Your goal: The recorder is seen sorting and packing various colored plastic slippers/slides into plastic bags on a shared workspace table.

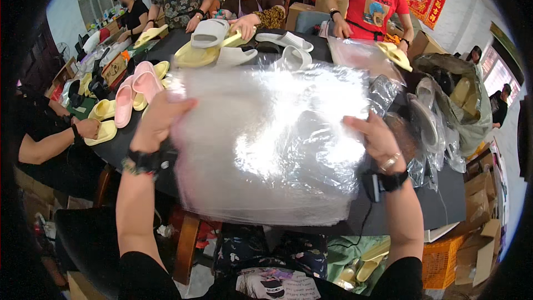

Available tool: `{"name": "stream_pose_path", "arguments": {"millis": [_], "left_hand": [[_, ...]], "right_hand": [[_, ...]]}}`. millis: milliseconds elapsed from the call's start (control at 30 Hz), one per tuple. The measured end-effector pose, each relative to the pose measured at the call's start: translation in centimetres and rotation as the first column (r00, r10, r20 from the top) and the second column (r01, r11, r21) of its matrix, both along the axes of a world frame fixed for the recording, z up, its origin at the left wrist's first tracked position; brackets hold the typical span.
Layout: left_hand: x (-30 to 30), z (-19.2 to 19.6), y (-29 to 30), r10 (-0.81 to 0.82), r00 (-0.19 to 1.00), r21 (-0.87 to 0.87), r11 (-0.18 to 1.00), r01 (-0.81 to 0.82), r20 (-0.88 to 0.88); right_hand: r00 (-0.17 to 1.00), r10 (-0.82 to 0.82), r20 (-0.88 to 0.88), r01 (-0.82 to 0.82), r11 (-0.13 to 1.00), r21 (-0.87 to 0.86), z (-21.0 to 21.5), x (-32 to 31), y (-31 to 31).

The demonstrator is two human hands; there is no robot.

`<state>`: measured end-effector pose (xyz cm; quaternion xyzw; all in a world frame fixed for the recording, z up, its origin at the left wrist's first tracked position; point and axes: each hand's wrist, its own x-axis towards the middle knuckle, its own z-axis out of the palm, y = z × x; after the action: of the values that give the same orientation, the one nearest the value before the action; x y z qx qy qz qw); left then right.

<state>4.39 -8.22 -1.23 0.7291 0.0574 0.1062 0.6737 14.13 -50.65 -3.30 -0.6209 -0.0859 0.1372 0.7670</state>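
A wide stack of transparent plastic bags [261, 150] is stretched between my hands above the dark table, its surface glaring with reflected light. My left hand [158, 119] grips the stack's left edge, thumb lying over the top. At the opposite edge my right hand [375, 136] is closed on the plastic, thumb on top and the other fingers partly hidden. Pink slides [133, 89] lie just beyond my left hand. White and grey slides [291, 58] sit behind the far edge of the bags. Bagged grey slippers [425, 119] are to the right of my right hand.
Several co-workers stand or sit round the dark table [416, 205], one in a red shirt [372, 5] holding a yellow slide [394, 55]. A large open sack [463, 100] with slippers stands at the right. An orange crate [441, 261] and cardboard boxes [480, 244] are at lower right.
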Motion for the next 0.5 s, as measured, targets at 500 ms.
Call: {"name": "stream_pose_path", "arguments": {"millis": [500], "left_hand": [[-1.2,1.0,-0.6,0.067,0.996,0.195,0.978,-0.078,0.063]], "right_hand": [[0.995,0.097,-0.032,-0.099,0.992,-0.082,0.8,-3.4,-2.8]]}}
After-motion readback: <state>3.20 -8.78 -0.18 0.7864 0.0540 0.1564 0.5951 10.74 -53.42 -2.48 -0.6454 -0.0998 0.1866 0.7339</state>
